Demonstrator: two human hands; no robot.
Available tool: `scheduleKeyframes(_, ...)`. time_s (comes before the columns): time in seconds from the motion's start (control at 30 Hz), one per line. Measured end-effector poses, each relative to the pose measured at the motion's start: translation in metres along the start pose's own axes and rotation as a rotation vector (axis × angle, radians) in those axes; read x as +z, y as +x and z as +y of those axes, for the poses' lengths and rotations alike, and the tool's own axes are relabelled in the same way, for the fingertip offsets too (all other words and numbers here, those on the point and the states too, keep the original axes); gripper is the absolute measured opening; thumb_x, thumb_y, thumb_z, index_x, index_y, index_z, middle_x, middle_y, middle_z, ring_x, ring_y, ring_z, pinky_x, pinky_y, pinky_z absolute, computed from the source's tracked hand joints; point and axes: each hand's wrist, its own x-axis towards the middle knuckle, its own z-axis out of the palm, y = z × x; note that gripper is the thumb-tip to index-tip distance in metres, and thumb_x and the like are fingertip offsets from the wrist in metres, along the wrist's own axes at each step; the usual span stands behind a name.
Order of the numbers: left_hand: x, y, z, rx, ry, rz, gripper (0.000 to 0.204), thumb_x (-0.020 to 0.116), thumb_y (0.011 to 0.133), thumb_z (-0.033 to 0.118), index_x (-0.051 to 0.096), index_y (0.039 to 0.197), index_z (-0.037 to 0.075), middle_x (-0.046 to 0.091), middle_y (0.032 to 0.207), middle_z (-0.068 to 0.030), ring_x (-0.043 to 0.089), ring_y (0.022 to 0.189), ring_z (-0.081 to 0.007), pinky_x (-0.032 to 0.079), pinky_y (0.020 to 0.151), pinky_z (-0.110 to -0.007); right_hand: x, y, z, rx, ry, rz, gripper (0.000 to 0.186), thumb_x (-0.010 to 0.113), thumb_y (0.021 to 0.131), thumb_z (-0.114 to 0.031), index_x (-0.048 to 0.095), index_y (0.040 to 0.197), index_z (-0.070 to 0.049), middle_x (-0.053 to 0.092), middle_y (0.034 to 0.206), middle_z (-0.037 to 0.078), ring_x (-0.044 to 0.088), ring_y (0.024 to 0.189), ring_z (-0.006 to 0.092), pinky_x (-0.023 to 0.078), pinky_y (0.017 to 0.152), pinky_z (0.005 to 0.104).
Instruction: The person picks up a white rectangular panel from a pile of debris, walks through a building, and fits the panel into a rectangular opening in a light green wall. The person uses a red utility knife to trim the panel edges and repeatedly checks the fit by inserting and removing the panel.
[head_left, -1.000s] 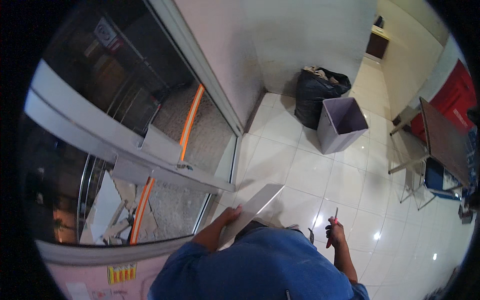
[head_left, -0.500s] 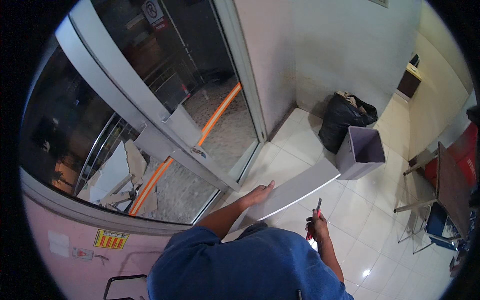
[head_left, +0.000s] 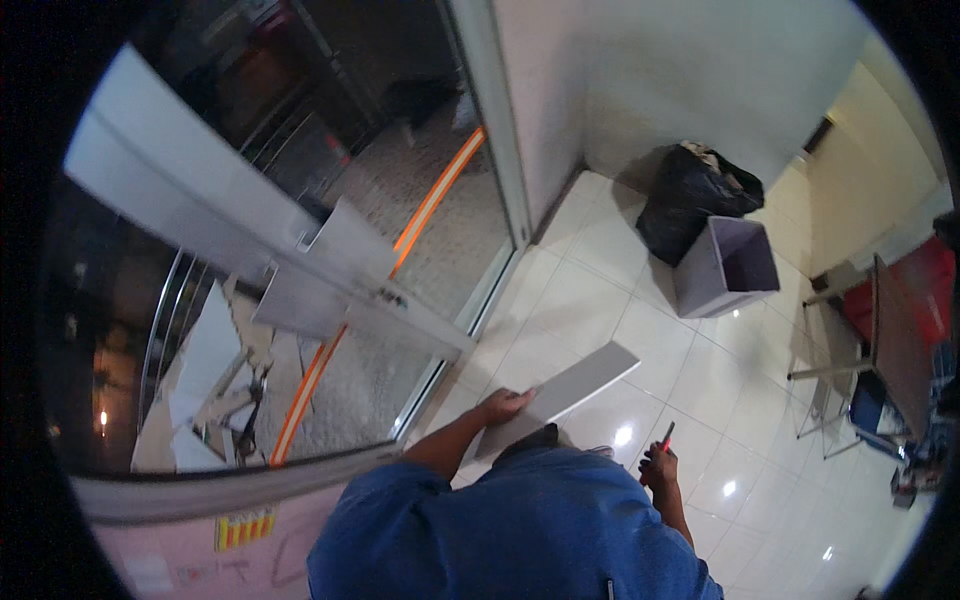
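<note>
My left hand [head_left: 505, 405] grips a long, flat, light grey board [head_left: 590, 382] by its left edge, low in front of my body; the board's near end is hidden behind my body. Right of the board, my right hand [head_left: 658, 465] is closed round a red-handled cutter [head_left: 666, 437], its tip pointing up and away from me. Beyond the board are white floor tiles [head_left: 640, 335].
A glass door [head_left: 330, 255] stands at the left, broken board pieces [head_left: 205, 390] outside it. A grey bin [head_left: 720, 275] and black bag [head_left: 690, 195] sit by the far wall. At right are a brown table [head_left: 893, 370] and blue chair [head_left: 868, 410].
The board in my left hand swung up towards the bin, then came partly back down. My right hand keeps the cutter. The view has shifted as my head moved.
</note>
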Motion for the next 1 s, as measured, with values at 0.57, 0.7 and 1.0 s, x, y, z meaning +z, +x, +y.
scheduleKeyframes(0.57,0.133,0.088,0.050,-0.245,0.560,-0.268,0.120,0.053,0.068,0.093,0.061,0.127,-0.011,0.061,0.130,-0.0285,0.058,0.125,-0.0391,0.042,0.106,-0.046,-0.275,-0.027,0.227,0.095,-0.633,0.669,0.037,0.066,0.081,-0.021,0.060,0.106,0.006,0.066,0.106,0.029,0.066,0.103,0.0442,0.053,0.090,0.0492)
scheduleKeyframes(0.7,0.198,0.119,0.073,-0.093,0.559,-0.254,0.115,0.051,0.072,0.091,0.063,0.125,-0.011,0.063,0.129,-0.0274,0.059,0.124,-0.0373,0.043,0.105,-0.045,-0.355,-0.021,0.244,0.272,-0.360,0.675,0.039,0.065,0.080,-0.020,0.060,0.107,0.008,0.066,0.109,0.030,0.065,0.105,0.0440,0.052,0.092,0.0493)
scheduleKeyframes(1.0,0.381,0.124,0.275,-0.153,0.702,-0.226,0.105,0.048,0.079,0.086,0.064,0.126,-0.007,0.060,0.133,-0.0293,0.056,0.128,-0.0398,0.039,0.110,-0.047,-0.500,0.019,0.176,0.110,-0.232,0.955,0.034,0.069,0.076,-0.021,0.064,0.101,0.002,0.068,0.101,0.025,0.067,0.096,0.0422,0.054,0.086,0.0482)
